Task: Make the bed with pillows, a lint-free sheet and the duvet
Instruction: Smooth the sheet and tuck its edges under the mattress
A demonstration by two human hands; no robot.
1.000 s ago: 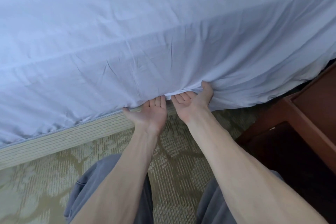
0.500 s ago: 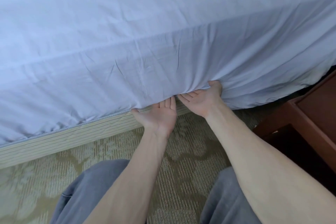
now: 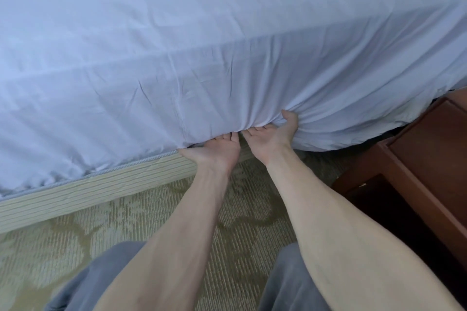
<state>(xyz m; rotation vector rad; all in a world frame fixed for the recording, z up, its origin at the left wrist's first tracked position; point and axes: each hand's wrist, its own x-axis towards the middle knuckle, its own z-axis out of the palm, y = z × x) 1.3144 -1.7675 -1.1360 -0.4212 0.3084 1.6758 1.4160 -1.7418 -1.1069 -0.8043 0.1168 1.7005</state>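
Head view: creased, smooth sheet (image 3: 227,70); left hand (image 3: 217,152), right hand (image 3: 271,141) beneath

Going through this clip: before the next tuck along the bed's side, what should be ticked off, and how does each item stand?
1. Fingers of left hand under the sheet hem: ok.
2. Fingers of right hand under it, thumb on the fabric: ok.
3. Tuck left of the hands, bed base exposed: ok.
4. Tuck right of the hands: not ok, fabric hangs loose.
5. How deep the fingertips reach: cannot tell, hidden.
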